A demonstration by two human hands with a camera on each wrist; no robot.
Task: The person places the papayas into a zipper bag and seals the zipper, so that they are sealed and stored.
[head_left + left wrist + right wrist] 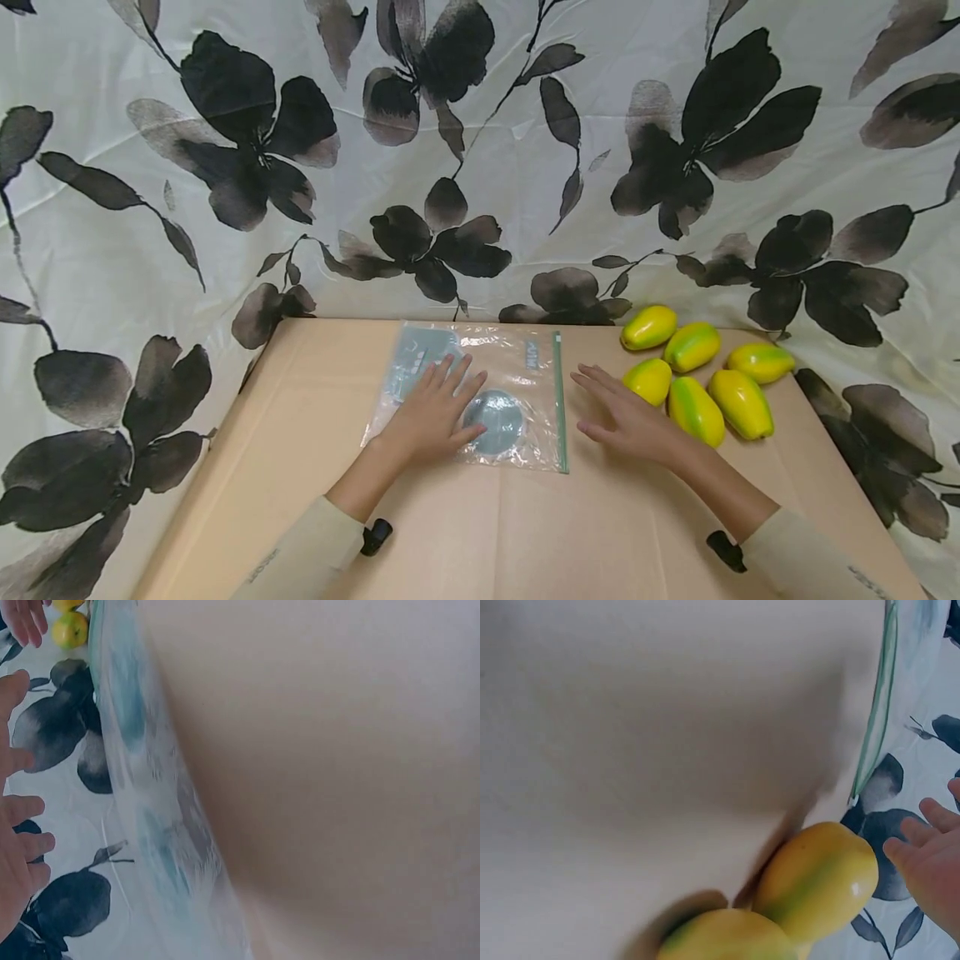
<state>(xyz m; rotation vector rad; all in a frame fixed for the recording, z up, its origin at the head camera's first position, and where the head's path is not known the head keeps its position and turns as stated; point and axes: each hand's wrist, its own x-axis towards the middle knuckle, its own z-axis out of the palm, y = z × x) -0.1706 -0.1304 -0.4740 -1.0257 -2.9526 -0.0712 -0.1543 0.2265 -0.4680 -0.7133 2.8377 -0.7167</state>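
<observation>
A clear plastic zip bag point(525, 450) lies flat, its green zip edge on the right and pale blue print on its face. Over the bag's left half, my left hand point(435, 412) is spread with fingers apart, palm down, and holds nothing. My right hand point(630, 421) hovers between the zip edge and several yellow-green mangoes point(738, 404), its fingers extended and nothing in them. In the right wrist view, a mango point(817, 881) sits near that hand's fingertips. The left wrist view has the left hand point(19, 844) above the bag's side.
Both hands work over a light brown cardboard surface point(300, 500). The mangoes are grouped at its back right, close to the edge. Behind and beside it hangs white cloth point(495, 183) printed with dark flowers. Each wrist carries a small black device point(377, 537).
</observation>
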